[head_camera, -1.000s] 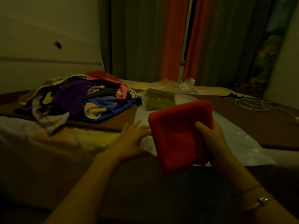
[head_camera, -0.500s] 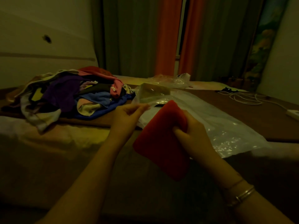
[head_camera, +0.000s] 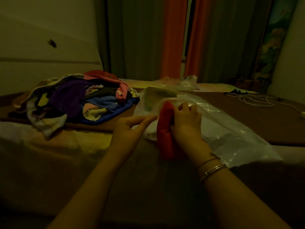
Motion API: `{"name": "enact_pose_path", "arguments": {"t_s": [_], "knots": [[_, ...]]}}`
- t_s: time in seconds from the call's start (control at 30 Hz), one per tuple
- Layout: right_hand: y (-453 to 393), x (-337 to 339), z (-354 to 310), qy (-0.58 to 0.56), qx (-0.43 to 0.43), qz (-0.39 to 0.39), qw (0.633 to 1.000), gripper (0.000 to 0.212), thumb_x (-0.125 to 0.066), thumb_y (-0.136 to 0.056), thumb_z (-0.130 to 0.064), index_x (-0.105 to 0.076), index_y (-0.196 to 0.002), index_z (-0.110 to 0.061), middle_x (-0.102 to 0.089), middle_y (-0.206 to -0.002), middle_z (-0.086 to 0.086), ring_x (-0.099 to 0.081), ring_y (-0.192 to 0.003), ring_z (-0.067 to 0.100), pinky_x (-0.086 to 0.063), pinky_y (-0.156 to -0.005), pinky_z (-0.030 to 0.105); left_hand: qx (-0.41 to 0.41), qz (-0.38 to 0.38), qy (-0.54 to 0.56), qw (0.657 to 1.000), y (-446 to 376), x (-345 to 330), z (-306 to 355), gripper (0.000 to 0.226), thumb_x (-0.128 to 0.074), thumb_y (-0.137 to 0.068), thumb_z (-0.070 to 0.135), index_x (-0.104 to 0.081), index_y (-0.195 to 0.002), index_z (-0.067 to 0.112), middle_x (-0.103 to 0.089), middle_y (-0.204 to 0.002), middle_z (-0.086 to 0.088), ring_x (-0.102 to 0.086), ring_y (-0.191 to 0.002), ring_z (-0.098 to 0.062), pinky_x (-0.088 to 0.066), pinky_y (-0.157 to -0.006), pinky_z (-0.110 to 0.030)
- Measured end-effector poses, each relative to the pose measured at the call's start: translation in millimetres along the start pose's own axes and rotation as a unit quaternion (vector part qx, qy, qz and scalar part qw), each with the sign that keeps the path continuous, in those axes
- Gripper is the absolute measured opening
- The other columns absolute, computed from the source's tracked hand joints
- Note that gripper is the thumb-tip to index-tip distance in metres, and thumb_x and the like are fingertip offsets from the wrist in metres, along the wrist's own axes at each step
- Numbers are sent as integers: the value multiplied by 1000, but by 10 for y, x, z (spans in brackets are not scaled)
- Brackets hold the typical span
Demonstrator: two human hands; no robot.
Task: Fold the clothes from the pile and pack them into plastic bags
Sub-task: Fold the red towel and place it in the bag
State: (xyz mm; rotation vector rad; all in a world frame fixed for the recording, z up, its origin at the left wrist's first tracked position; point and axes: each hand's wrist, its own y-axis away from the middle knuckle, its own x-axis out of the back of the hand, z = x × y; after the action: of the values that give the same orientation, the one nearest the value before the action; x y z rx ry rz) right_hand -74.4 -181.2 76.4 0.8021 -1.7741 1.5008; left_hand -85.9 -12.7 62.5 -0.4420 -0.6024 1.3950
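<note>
My right hand grips a folded red cloth, held on edge with its top end at the mouth of a clear plastic bag. My left hand pinches the bag's near edge between thumb and fingers, just left of the cloth. The bag lies across the bed and a folded greenish garment shows inside its far end. A pile of mixed clothes in purple, blue, pink and white lies at the left.
The bed has a brown cover and a pale sheet at its near left. More crumpled plastic bags lie at the back. A white cable coils at the right. Curtains and a wall stand behind.
The red cloth has turned on edge and moved forward to the bag's mouth. My left hand went from resting flat to pinching the bag's edge and lifting it.
</note>
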Motion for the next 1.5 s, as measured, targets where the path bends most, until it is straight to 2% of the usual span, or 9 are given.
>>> {"name": "enact_pose_path", "arguments": {"t_s": [0.17,0.37,0.53,0.73,0.8,0.97,1.17,1.33,1.5], "knots": [[-1,34,-4,-52,-65,-22,996,34,-50,-94,-14,-47,-127,-16,-42,-131,8,-54,-101,29,-47,-80,40,-21,-55,-18,998,98,-21,79,24,-63,-86,16,-72,-105,5,-73,-87,1,-53,-48,13,-36,-49,-1],[-27,-36,73,-79,-88,-74,990,26,-44,-98,-19,-50,-122,-12,-54,-124,10,-54,-111,32,-44,-89,42,4,-84,-11,996,157,-26,167,30,-62,-79,30,-74,-96,8,-73,-92,2,-58,-53,11,-39,-52,-2],[-24,-136,12,-45,-34,-128,990,25,-47,-96,-17,-59,-117,-16,-58,-119,9,-57,-107,29,-47,-86,38,113,41,36,992,-32,-6,-64,30,-55,-88,42,-73,-88,18,-72,-92,12,-64,-93,0,-47,-87,-22],[74,-119,-3,-187,79,96,974,29,-50,-87,4,-58,-115,-2,-57,-121,15,-57,-89,21,-39,-71,18,340,120,65,930,-212,53,-509,40,-58,-93,30,-53,-125,6,-60,-113,-11,-59,-99,-25,-54,-74,-36],[56,-169,-21,-211,125,92,965,44,-54,-85,1,-50,-129,-4,-46,-137,15,-58,-100,25,-40,-76,14,341,111,84,930,-224,29,-491,32,-58,-94,25,-57,-118,4,-63,-102,-11,-62,-95,-27,-54,-74,-38],[35,-338,-55,-145,83,-55,984,70,-58,-86,-25,-22,-147,-21,-22,-153,5,-46,-122,35,-40,-104,52,341,71,80,934,-182,-40,-371,18,-60,-92,18,-61,-108,9,-66,-108,-13,-65,-97,-28,-57,-80,-42],[58,-381,-9,-133,89,-76,984,52,-55,-92,-26,-39,-140,-14,-30,-151,10,-43,-126,27,-36,-102,37,346,-20,83,934,-114,-32,-177,5,-66,-87,15,-62,-89,12,-67,-88,-5,-64,-75,-15,-51,-54,-24],[149,-597,-92,-129,162,-150,967,55,-39,-86,-36,-48,-136,-17,-36,-150,3,-41,-132,26,-26,-113,43,369,64,47,926,-308,13,-338,41,-51,-95,43,-58,-101,3,-65,-93,-13,-62,-76,-22,-54,-66,-33],[-94,-687,-203,-113,180,-98,972,69,-26,-81,-43,-47,-138,-11,-34,-152,5,-42,-131,29,-15,-115,48,387,79,51,917,-529,30,-521,41,-58,-93,39,-54,-113,3,-67,-102,-14,-64,-76,-20,-49,-44,-23]]}}
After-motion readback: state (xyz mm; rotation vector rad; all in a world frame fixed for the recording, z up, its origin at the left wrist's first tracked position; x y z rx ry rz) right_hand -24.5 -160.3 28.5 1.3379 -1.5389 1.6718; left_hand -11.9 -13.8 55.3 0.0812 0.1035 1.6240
